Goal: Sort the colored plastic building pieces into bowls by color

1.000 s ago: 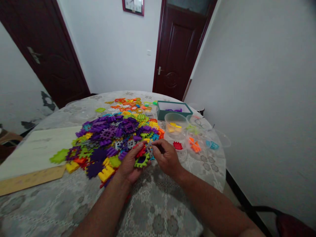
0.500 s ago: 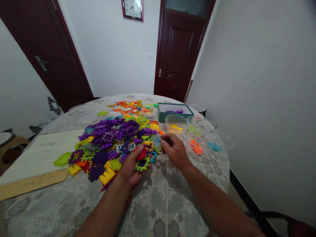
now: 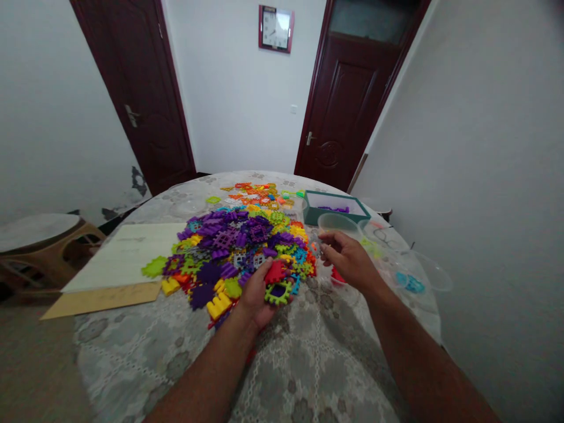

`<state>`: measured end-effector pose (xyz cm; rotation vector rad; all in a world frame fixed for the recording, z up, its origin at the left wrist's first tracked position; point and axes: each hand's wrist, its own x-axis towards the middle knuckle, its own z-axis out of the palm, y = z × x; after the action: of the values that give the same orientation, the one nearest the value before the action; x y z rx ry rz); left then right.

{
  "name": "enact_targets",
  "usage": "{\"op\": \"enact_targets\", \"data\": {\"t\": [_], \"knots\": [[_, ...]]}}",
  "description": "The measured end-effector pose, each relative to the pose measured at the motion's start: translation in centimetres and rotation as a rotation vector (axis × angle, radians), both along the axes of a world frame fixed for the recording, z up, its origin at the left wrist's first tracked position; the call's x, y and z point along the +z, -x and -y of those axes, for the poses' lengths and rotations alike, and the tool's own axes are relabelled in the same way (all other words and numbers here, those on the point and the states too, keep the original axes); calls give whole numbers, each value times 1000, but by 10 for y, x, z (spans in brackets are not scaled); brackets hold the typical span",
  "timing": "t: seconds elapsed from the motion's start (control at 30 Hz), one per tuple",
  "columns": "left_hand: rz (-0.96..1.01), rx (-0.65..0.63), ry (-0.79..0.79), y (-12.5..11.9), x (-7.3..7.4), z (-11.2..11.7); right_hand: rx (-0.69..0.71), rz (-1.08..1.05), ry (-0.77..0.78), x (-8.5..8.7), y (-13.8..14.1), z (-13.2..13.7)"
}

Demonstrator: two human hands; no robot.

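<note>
Your left hand [image 3: 261, 295] has its grip clamped on a red piece [image 3: 275, 272] and lime frame [image 3: 284, 294] in front of the pile [image 3: 235, 239]; right of it, your right hand's [image 3: 347, 257] grip I cannot tell.

One left hand [image 3: 258, 296] and one right hand [image 3: 350, 258] are showing. The left is holding one red piece [image 3: 275, 272] and one lime frame [image 3: 277, 302]. One table [image 3: 284, 352] is carrying one big heap [image 3: 227, 235] of dozens of pieces, and one smaller, mostly orange cluster [image 3: 249, 192] is lying behind it. One teal box [image 3: 315, 217] is standing there; at least three clear tubs [image 3: 339, 219] are sitting nearby, though their see-through rims are blurring the exact count. One pale sheet [image 3: 127, 258] and one brown strip [image 3: 103, 301] are lying leftward. One stool [image 3: 37, 232], two doors [image 3: 355, 94], one clock [image 3: 276, 29] and one wall plate [image 3: 294, 109] are showing too.
</note>
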<state>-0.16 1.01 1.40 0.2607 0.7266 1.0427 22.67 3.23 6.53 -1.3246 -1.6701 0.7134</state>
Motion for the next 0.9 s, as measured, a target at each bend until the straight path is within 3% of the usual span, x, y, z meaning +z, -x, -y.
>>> {"op": "enact_targets", "data": {"t": [0.1, 0.3, 0.4, 0.47, 0.6, 0.9], "knots": [[38, -5, -5, 2, -2, -1, 53, 129, -3, 16, 4, -41], [61, 28, 0, 6, 1, -1, -161, 193, -36, 37, 33, -148], [70, 49, 16, 6, 4, -1, -207, 202, -44, 37, 43, -177], [66, 54, 24, 7, 6, -1, -215, 216, -41, 34, 45, -181], [44, 44, 42, 8, 9, 0, -156, 247, -50, 28, 48, -153], [190, -18, -7, 5, -2, -3, 320, 384, -176, 17, 70, -5]]}}
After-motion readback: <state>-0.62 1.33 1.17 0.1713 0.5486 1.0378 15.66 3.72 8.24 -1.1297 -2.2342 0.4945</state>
